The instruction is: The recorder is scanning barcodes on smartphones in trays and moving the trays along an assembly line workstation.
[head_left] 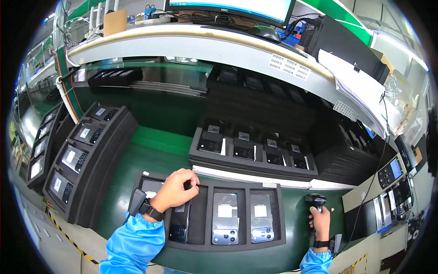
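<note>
A black foam tray [210, 246] with several compartments lies in front of me on the green table. My left hand [178, 189] is over its left half, fingers curled in a pinch; what they grip, if anything, is hidden. Just below that hand, a dark smartphone [179, 223] lies in the second compartment. Two light-blue phones, each with a white label, fill the compartments to the right: one phone [224, 219] and another phone [261, 217]. The leftmost compartment is partly covered by my wrist. Off the tray's right side, my right hand [320, 221] grips a black handheld barcode scanner [315, 199].
Behind the tray, another phone tray [255, 162] tops a stack. More foam trays [93, 169] of phones stand at left. A label printer [390, 178] is at right, with a cable [375, 173] hanging nearby. The shelf [196, 39] overhead carries a monitor [232, 9].
</note>
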`<state>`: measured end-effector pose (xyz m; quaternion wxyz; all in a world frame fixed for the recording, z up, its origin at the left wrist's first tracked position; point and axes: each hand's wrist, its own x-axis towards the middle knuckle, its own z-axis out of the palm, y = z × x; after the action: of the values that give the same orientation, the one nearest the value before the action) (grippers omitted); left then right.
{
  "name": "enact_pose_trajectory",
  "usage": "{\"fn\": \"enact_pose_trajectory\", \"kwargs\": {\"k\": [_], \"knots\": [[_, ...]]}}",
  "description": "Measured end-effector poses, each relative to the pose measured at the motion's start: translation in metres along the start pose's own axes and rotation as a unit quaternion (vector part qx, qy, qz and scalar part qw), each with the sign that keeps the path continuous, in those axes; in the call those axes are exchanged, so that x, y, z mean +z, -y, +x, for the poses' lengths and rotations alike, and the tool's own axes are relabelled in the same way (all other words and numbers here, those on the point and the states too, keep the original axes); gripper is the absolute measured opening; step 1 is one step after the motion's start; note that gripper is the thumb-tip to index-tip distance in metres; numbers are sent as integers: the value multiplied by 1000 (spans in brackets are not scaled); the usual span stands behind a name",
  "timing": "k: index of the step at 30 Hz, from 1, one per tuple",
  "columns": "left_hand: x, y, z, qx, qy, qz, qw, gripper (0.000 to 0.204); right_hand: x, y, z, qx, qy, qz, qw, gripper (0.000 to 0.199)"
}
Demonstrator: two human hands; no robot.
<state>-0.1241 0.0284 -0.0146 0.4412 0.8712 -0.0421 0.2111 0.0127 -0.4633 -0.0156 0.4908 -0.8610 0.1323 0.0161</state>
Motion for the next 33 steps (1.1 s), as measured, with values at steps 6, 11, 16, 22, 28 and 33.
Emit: {"fn": "enact_pose_trajectory", "kwargs": {"k": [6, 11, 16, 22, 28, 33], "knots": [[6, 3, 3, 1, -1, -16, 1000, 15, -4, 5, 0, 5, -10, -5, 1000, 17], [2, -1, 2, -9, -2, -6, 1000, 16, -3, 7, -1, -5, -11, -4, 1000, 18], [3, -1, 1, -5, -1, 7, 1000, 16, 1, -3, 6, -6, -6, 2, 1000, 19], [6, -4, 5, -6, -5, -22, 1000, 16, -3, -26, 9, -117, -173, -60, 976, 52], [9, 16, 1, 14, -34, -20, 999, 12, -85, -7, 48, -190, -326, 269, 886, 69], [3, 7, 5, -21, -23, -65, 997, 13, -214, 13, 103, -139, -255, 472, 832, 39]]}}
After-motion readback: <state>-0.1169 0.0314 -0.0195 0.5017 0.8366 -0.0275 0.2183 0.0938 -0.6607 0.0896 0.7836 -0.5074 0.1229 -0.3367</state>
